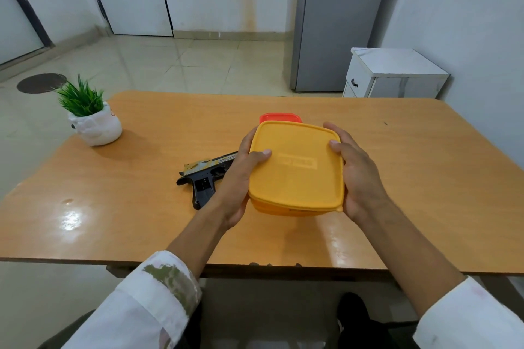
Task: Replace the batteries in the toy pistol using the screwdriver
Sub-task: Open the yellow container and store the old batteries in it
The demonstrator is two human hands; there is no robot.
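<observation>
Barely started: clasped lidded yellow box (297, 167) in left grip (241, 176) and right grip (360, 176), with toy pistol (204, 178) untouched at its nine o'clock, screwdriver unseen.

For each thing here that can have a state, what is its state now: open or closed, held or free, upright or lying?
Yellow box: lid closed, held by both hands.
Left hand: grips the box's left edge.
Right hand: grips its right edge.
Red box: lid on, mostly hidden behind.
Toy pistol: lying flat on table, not held.
Potted plant: upright.
</observation>
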